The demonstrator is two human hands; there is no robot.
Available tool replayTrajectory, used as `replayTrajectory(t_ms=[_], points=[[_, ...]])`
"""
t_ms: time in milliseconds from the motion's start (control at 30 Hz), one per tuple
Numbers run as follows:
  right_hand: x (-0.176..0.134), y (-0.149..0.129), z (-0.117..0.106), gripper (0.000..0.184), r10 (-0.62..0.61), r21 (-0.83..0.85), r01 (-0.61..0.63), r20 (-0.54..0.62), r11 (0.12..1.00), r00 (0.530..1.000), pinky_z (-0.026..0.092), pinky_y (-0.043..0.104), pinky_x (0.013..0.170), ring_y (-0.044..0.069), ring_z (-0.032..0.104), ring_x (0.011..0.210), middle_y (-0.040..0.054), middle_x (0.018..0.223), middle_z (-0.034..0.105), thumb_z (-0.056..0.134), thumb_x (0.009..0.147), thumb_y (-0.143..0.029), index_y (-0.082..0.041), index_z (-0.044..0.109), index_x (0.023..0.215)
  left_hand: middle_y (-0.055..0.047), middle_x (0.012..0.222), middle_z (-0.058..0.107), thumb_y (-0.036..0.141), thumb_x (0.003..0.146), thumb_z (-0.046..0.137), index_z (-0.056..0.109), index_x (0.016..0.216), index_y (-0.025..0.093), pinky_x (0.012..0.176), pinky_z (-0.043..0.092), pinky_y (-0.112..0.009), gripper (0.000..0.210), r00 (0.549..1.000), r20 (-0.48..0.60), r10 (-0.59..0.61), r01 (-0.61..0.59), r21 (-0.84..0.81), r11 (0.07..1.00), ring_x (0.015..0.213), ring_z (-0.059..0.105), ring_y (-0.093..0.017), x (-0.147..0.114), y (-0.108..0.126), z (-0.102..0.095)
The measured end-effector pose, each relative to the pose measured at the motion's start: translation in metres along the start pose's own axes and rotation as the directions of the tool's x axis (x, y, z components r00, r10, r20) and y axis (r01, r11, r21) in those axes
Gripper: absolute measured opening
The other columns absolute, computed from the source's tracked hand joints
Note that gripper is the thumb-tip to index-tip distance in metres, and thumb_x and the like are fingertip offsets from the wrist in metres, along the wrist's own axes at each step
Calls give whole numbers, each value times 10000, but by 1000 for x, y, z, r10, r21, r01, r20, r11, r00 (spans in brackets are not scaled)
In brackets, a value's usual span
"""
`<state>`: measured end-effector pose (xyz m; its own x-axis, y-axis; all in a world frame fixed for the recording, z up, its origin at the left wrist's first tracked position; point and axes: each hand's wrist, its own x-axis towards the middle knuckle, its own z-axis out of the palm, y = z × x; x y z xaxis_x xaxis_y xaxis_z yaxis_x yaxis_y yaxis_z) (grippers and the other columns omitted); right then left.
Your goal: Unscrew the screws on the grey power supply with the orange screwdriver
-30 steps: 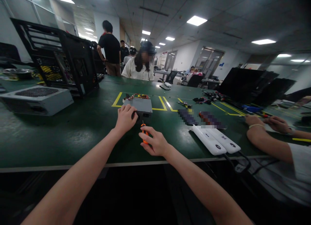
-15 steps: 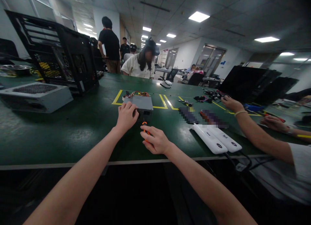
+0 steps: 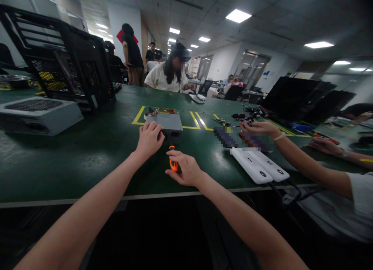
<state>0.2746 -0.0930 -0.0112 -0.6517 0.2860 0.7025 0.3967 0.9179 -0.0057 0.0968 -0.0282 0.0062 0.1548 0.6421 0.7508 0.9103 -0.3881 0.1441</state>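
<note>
A grey metal computer power supply (image 3: 169,122) lies on the green table, with a bundle of coloured wires (image 3: 164,111) along its far side. My left hand (image 3: 149,139) grips its near left corner, fingers on the top and thumb at the near face. In my right hand (image 3: 186,169) is a screwdriver (image 3: 174,166) with an orange and black handle, held between thumb and fingers. Its shaft points toward the near face of the power supply. Whether the tip touches a screw I cannot make out.
Left stand a larger power supply (image 3: 40,116) and an open black computer case (image 3: 84,67). Right lie two white devices (image 3: 253,167), blurred phones (image 3: 225,137) and cables. A co-worker's hand (image 3: 256,129) reaches in there. Another person (image 3: 167,75) sits opposite. Yellow tape (image 3: 136,116) marks the table.
My right hand has shifted slightly left, and its fingers have opened out around the screwdriver, showing more of the handle. The co-worker's hand at right has moved left toward the phones.
</note>
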Motion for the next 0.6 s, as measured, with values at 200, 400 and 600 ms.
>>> replayTrajectory(t_ms=[200,400,600], points=[[2,-2,-3,350,14,43,-16,58,999,998,481,330,803,212,515,1057,168,1162,487,451,840,-314,-141,388,1137,-86,961,510,197,782,446,548,960,194,813,359,-394,205,999,-26,20,-21,-43,999,953,442,-255,-3,-5,5],[6,-2,2,351,-4,-118,15,88,993,996,487,310,729,194,583,913,151,1140,517,481,830,-429,-173,474,1070,-83,1024,506,173,765,466,531,985,189,901,345,-385,230,999,-43,21,-27,-134,991,1001,453,-236,-3,-8,9],[2,0,6,415,39,7,-38,-30,999,999,507,323,755,218,571,1010,159,1108,551,533,785,-480,-171,403,1029,-68,995,520,178,759,481,542,962,198,868,363,-373,213,998,-61,-30,21,-146,989,964,472,-230,-2,-8,9]])
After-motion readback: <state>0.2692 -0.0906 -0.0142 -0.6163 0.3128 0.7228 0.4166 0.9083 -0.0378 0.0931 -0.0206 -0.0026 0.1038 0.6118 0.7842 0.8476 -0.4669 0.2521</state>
